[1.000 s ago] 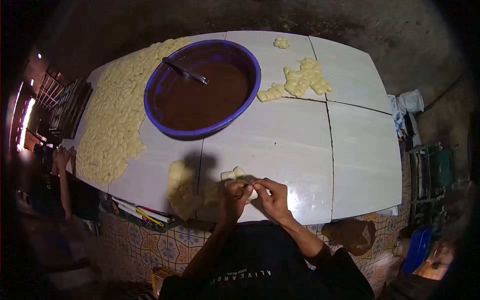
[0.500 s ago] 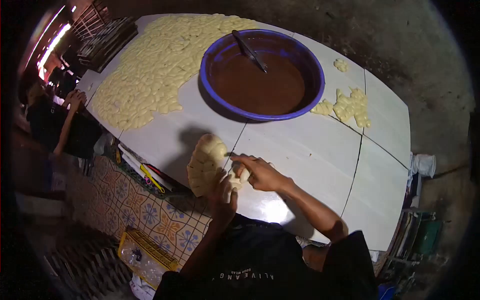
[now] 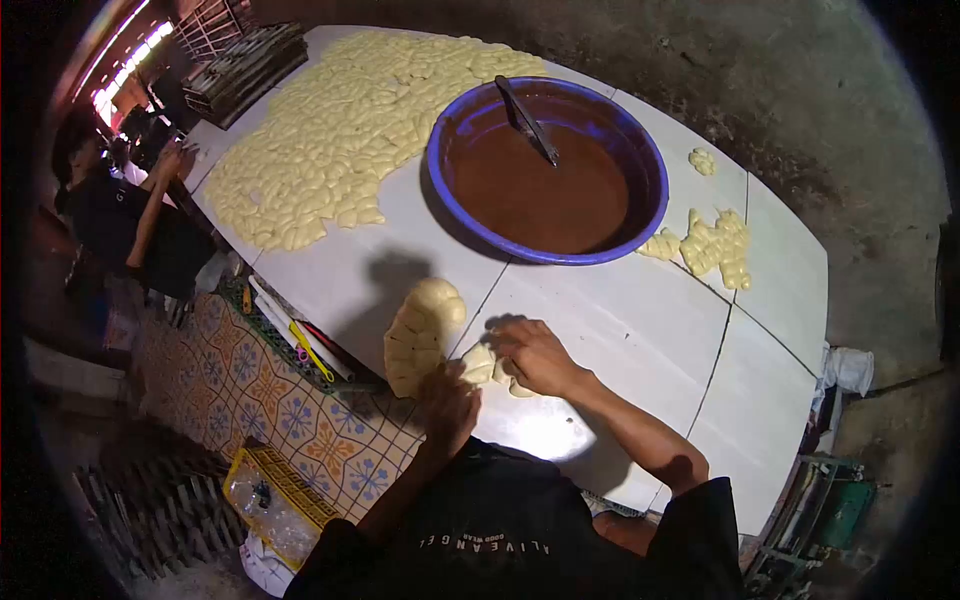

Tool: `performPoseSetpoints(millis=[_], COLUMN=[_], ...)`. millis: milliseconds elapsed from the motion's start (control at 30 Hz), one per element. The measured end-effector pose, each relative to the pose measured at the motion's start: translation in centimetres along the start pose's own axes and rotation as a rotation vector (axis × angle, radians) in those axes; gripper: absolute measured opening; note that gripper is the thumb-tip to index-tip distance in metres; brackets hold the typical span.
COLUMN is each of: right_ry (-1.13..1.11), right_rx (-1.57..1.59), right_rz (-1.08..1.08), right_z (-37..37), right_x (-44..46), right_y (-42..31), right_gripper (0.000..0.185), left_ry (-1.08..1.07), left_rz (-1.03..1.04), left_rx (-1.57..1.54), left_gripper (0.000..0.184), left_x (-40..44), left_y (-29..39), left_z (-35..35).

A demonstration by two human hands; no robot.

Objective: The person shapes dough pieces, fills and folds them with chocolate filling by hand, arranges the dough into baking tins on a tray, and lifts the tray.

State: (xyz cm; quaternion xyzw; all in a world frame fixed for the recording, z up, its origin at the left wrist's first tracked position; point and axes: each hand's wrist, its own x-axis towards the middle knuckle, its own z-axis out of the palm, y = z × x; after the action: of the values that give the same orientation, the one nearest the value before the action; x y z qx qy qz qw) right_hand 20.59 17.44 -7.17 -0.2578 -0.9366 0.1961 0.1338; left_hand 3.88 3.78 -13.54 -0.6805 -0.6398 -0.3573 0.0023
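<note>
A scored slab of pale dough (image 3: 420, 328) lies near the table's front edge, left of a tile joint. Beside it, my left hand (image 3: 450, 408) is closed, its fingertips pinching the edge of a small dough piece (image 3: 478, 364). My right hand (image 3: 538, 358) curls its fingers down over more dough to the right of that piece, so part of this dough is hidden. Behind both hands stands a large blue basin (image 3: 548, 258) of brown liquid (image 3: 540, 205), with dark-handled tongs or a similar utensil (image 3: 525, 120) leaning in it.
Many dough pieces (image 3: 310, 140) cover the table's back left, and smaller clusters (image 3: 716, 245) lie right of the basin. A co-worker (image 3: 140, 215) is at the left side. Below are a yellow crate (image 3: 285, 485) and a rack with scissors (image 3: 308, 348).
The view has shifted slightly, moving the table contents down and right in frame. My right hand's pointing finger has curled in over the dough; the small piece between my hands now shows more.
</note>
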Motion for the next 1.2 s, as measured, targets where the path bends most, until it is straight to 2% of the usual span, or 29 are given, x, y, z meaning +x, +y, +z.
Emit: performPoseSetpoints(millis=[33, 67, 167, 233, 267, 333, 367, 433, 467, 500, 567, 600, 633, 667, 700, 733, 767, 800, 833, 867, 900, 967, 1033, 1133, 1167, 1200], right_ry=[0.113, 0.033, -0.214, -0.133, -0.046, 0.4, 0.625, 0.923, 1.013, 1.147, 1.269, 1.103, 0.927, 0.715, 0.474, 0.619, 0.663, 0.703, 0.639, 0.559, 0.376, 0.282, 0.078, 0.054, 0.035, 0.188], right_rx=[0.004, 0.013, -0.158, 0.234, 0.529, 0.785, 0.907, 1.139, 1.475, 1.314, 1.276, 1.135, 0.998, 0.713, 0.079, 0.12, 0.105, 0.089, 0.028, 0.159, 0.15, 0.197, 0.046, 0.48, 0.621, 0.79], right_rz=[0.053, 0.144, 0.161, 0.234, 0.202, 0.258, 0.284, 0.504, 0.519, 0.51, 0.416, 0.467, 0.512, 0.832, 0.978, 0.96, 0.883, 0.804, 0.675, 0.562, 0.332, 0.097, -0.018, 0.121, 0.262, 0.219], right_z=[0.4, 0.9, 4.2, 6.9, 6.2, 4.7, 3.4, -1.1, -5.8, -7.0, -8.4, -8.1, -7.0, -5.7, -4.5, -3.1, -3.0, -3.0, -2.0, -3.2, 0.1, 3.3, 7.0, 6.7, 5.4, 4.5], right_x=[0.4, 1.2, 3.6, 4.2, 4.8, 5.1, 5.0, 2.5, 0.5, -1.7, -7.1, -10.3, -13.1, -14.8, -15.3, -15.8, -13.8, -11.9, -10.5, -6.6, -4.8, -0.4, 1.0, 1.9, 1.6, 0.9], right_y=[-0.6, -1.1, -1.3, -1.2, -1.2, -0.6, -0.2, 1.7, 0.3, 1.3, 2.6, 3.9, 5.5, 6.7, 6.3, 5.8, 4.2, 2.5, 1.9, -1.6, -0.1, -3.0, -4.2, -3.5, -3.2, -2.4], right_gripper=[0.032, 0.032, 0.026, 0.024, 0.017, 0.015, 0.014, 0.006, 0.006, 0.015, 0.02, 0.02, 0.019, 0.019, 0.029, 0.023, 0.022, 0.022, 0.027, 0.022, 0.032, 0.031, 0.028, 0.025, 0.019, 0.014], left_ry=[-0.05, -0.079, -0.165, -0.17, -0.156, -0.129, -0.132, -0.147, -0.092, -0.04, -0.026, -0.064, -0.022, 0.018, 0.006, -0.008, -0.018, -0.077, -0.074, -0.07, -0.061, 0.01, 0.036, 0.008, -0.023, -0.057], left_rz=[0.031, 0.056, 0.111, 0.156, 0.179, 0.213, 0.161, 0.05, 0.046, 0.043, 0.046, 0.044, 0.038, 0.027, -0.009, -0.04, -0.068, -0.125, -0.155, -0.177, -0.193, -0.203, -0.183, -0.139, -0.148, -0.154], left_rx=[-0.01, -0.011, 0.009, 0.016, 0.015, -0.034, -0.099, -0.242, -0.252, -0.262, -0.216, -0.16, -0.036, 0.088, 0.069, 0.052, 0.031, 0.15, 0.132, 0.115, 0.097, 0.026, -0.026, 0.018, 0.013, 0.004], left_gripper=[0.025, 0.022, 0.015, 0.012, 0.011, 0.011, 0.011, 0.012, 0.014, 0.015, 0.017, 0.018, 0.021, 0.025, 0.022, 0.02, 0.019, 0.02, 0.02, 0.02, 0.02, 0.024, 0.031, 0.039, 0.039, 0.038], left_x=[0.3, 0.1, -0.4, -0.3, -0.3, -0.6, -0.8, -1.8, -1.5, -0.6, -1.0, -2.8, -1.9, -0.9, -1.5, -2.4, -3.1, -4.4, -4.7, -4.5, -3.8, -2.6, -2.3, -2.6, -2.9, -3.1], left_y=[0.5, 0.7, 0.9, 0.6, 0.2, -0.1, -0.6, -1.4, -0.8, 0.2, -0.2, -2.0, -0.7, 0.6, 0.3, -0.5, -1.5, -2.5, -2.2, -1.9, -1.6, -0.6, -0.7, -1.4, -1.5, -1.7], left_z=[-0.4, -0.3, -0.5, -0.3, -0.4, -0.6, -0.3, 0.7, 0.4, -0.4, -0.1, 0.8, -0.1, -1.0, -0.8, 0.0, 1.0, 2.2, 2.0, 1.7, 1.5, 0.4, 0.1, -0.2, -0.3, -0.4])
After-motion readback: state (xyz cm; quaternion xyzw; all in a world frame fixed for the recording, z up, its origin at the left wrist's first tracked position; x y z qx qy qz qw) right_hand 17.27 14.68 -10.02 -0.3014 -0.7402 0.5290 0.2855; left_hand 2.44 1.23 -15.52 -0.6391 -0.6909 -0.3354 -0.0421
